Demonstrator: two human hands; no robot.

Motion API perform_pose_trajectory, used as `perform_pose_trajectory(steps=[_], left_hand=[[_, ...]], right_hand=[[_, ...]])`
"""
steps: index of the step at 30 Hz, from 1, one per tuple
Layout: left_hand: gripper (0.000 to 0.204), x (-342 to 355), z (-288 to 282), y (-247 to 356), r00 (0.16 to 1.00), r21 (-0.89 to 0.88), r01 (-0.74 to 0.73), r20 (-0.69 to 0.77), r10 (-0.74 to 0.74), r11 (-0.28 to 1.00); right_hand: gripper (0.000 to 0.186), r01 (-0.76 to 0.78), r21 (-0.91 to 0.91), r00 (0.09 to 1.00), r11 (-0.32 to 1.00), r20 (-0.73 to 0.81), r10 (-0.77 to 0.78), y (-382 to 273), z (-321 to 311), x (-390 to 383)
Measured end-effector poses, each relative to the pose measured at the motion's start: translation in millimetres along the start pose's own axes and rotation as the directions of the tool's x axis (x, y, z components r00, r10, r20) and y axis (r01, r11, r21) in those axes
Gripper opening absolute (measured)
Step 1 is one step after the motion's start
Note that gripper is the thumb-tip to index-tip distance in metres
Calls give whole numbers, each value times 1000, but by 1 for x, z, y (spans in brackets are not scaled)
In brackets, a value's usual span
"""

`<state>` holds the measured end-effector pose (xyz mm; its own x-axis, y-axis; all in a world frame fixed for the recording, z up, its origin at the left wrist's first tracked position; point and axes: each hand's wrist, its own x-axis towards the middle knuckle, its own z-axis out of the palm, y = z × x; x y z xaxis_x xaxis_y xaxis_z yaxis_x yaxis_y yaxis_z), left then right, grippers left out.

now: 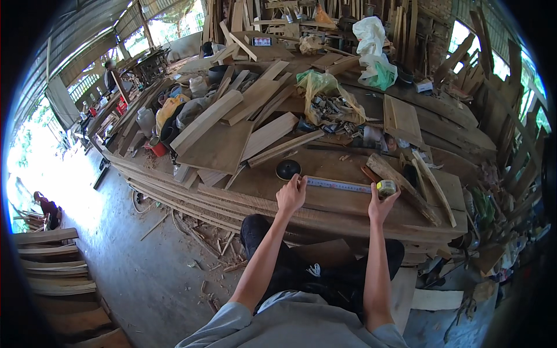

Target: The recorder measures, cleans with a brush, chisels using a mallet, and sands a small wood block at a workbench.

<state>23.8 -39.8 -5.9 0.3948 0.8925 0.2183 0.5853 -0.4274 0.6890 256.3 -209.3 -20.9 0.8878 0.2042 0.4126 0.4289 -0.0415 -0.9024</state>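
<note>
A tape measure [385,188] sits in my right hand [381,204], its case near the thumb and fingers. The drawn-out blade [336,184] runs left above the stacked boards to my left hand [291,196], which pinches its end. Just beyond my left fingers lies a round black disc [288,169] with a hole at its centre. Near my right hand a rough strip of wood [401,187] slants across the boards, with a small reddish-brown piece [368,173] beside its upper end.
Loose planks [209,122] lie heaped at the left of the stack [191,191]. A yellowish plastic bag [328,93] of metal parts sits behind my hands. White and green bags [376,55] stand farther back. Wood scraps litter the concrete floor [139,249]. Another person [110,75] is far left.
</note>
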Motion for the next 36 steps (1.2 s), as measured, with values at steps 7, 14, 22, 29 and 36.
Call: perform_pose_trajectory(steps=[7,14,22,29,36], left_hand=[[42,0,-1,2,1000,-10,19,19,-19,1000],[40,13,-2,0,1000,53,-23,2,23,998],[40,20,-10,4,998,57,-50,-30,52,997],[40,-13,-34,-6,987,29,-120,-101,122,992],[38,-28,-22,-26,918,13,-374,-133,373,927]], right_hand=[[79,-23,-12,1000,1000,5,23,-5,0,0],[77,94,-220,996,971,23,-91,-13,11,7],[77,86,-260,996,962,33,-80,-10,11,19],[71,87,-89,993,992,83,-79,-30,-19,-6],[63,156,8,983,988,100,-156,-11,-36,-19]])
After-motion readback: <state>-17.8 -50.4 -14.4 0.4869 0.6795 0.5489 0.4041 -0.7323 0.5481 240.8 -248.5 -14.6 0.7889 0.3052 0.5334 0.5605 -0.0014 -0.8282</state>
